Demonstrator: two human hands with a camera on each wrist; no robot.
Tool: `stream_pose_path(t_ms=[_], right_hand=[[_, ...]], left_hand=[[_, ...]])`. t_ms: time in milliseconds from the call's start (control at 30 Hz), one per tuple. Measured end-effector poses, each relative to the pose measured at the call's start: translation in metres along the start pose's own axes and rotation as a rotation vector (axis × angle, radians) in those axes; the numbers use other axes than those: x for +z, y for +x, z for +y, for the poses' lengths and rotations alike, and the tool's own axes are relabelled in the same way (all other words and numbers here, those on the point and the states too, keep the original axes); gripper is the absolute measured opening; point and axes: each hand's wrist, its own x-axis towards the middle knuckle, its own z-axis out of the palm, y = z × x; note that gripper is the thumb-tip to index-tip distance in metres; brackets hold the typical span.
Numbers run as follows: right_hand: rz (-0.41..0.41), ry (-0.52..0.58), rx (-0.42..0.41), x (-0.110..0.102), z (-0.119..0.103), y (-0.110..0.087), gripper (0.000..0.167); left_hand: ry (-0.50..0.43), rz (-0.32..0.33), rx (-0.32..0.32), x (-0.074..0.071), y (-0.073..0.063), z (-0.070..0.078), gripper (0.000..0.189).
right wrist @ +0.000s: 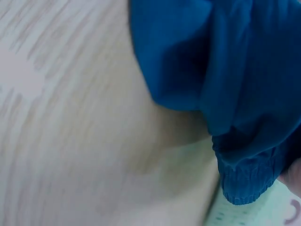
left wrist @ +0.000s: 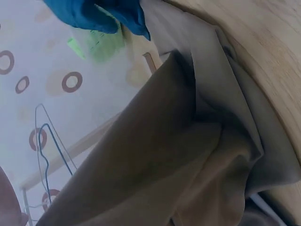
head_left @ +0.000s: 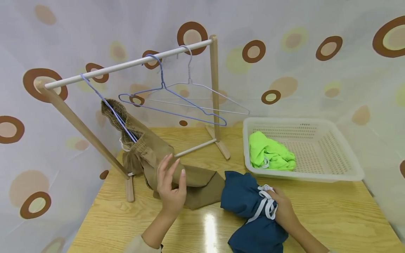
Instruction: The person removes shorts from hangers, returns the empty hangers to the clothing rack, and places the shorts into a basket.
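Observation:
Navy blue drawstring shorts (head_left: 242, 196) are bunched in my right hand (head_left: 284, 211), which grips them at the waistband beside the white drawstring (head_left: 269, 203). In the right wrist view the elastic waistband (right wrist: 249, 181) of the shorts shows near my fingertips. My left hand (head_left: 172, 186) is raised in front of brown trousers (head_left: 158, 147), its fingers spread and slightly bent, holding nothing. Those trousers hang from a blue wire hanger (head_left: 110, 105) at the rack's left end, and their legs trail onto the table. The brown cloth (left wrist: 155, 141) fills much of the left wrist view.
A wooden rack with a white rail (head_left: 126, 65) stands on the table (head_left: 332, 211). A blue hanger (head_left: 162, 80) and a pale hanger (head_left: 190, 77) hang bare from it. At right, a white basket (head_left: 345, 158) holds a bright green garment (head_left: 269, 151).

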Motion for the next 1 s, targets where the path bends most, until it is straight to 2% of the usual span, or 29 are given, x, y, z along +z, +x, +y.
stream_pose_path(t_ms=[233,367,433,533,633,800,933,1000], right_hand=[[0.145,0.080,-0.065,-0.030,-0.005,0.010,0.031],[0.206,0.132,-0.090,-0.054,-0.008,0.021,0.031],[0.239,0.162,-0.094,-0.067,-0.009,0.028,0.026],[0.300,0.203,-0.099,-0.087,-0.010,0.041,0.022],[0.385,0.215,-0.097,-0.105,-0.010,0.058,0.014],[0.545,0.193,-0.097,-0.131,-0.010,0.090,0.013],[0.672,0.134,-0.034,-0.148,-0.010,0.116,0.016],[0.726,0.098,0.015,-0.153,-0.009,0.128,0.017]], left_hand=[[-0.023,-0.100,-0.161,0.010,-0.006,-0.003,0.036],[-0.017,-0.142,-0.188,0.017,-0.013,-0.007,0.039],[-0.016,-0.171,-0.199,0.020,-0.015,-0.008,0.040],[-0.015,-0.224,-0.245,0.024,-0.017,-0.008,0.040],[-0.023,-0.281,-0.324,0.027,-0.017,-0.006,0.040],[-0.081,-0.363,-0.473,0.038,-0.015,-0.004,0.044],[-0.173,-0.412,-0.585,0.054,-0.016,-0.003,0.048],[-0.209,-0.415,-0.641,0.063,-0.017,-0.003,0.048]])
